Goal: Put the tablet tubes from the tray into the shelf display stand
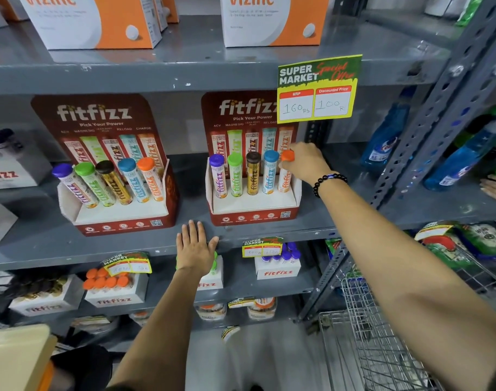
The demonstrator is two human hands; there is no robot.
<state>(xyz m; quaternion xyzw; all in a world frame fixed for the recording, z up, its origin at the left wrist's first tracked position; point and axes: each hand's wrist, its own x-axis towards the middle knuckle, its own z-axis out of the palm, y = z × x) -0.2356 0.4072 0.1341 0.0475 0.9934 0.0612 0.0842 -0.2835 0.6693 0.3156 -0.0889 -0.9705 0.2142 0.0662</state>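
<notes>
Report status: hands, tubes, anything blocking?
Right hand gripping orange-cap tube, end slot of right stand. Left hand flat on shelf edge, empty. Both stands show five tubes. Nothing blocking.

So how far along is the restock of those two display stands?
Nearly done. The left stand shows five tubes. The right stand has four seated, and the right hand is on the orange-capped tube at its last slot. The left hand rests flat on the shelf edge. No tray visible.

Bare forearms, a black bead bracelet point(329, 182) around the right wrist
</notes>
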